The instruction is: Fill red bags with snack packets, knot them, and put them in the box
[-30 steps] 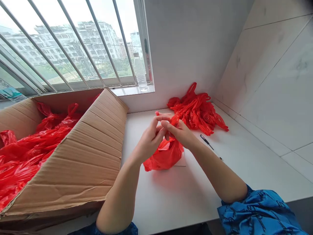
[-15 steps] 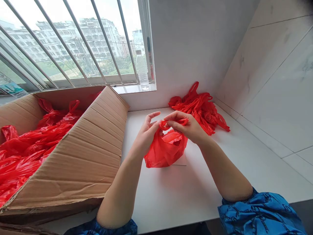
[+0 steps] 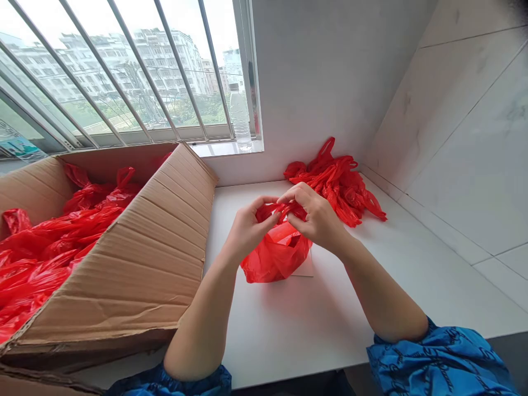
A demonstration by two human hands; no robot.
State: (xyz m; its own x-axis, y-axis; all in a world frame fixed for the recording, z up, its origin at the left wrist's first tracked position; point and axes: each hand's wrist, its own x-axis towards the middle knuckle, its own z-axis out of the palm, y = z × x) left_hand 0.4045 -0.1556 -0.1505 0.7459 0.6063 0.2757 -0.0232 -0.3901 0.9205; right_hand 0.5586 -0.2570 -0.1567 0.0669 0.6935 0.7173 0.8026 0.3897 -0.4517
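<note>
A red plastic bag (image 3: pixel 274 256) hangs with its body low over the white tabletop, its handles gathered at the top between my hands. My left hand (image 3: pixel 249 225) grips the gathered handles from the left, thumb and fingers closed on them. From the right, my right hand (image 3: pixel 311 214) holds the same twisted part, its fingertips close to those of the left. Behind the bag's lower right edge a flat pale piece (image 3: pixel 304 268) lies on the table; most of it is hidden.
An open cardboard box (image 3: pixel 136 264) full of red plastic bags (image 3: pixel 78 231) stands on the left. A heap of red bags (image 3: pixel 340 181) lies by the wall at the back right. A clear bottle (image 3: pixel 240 118) stands on the sill of the barred window.
My left fingers have closed over the handles, where they were spread before. The right hand has turned, and the two hands now meet around the gathered top. The bag's body has barely moved.
</note>
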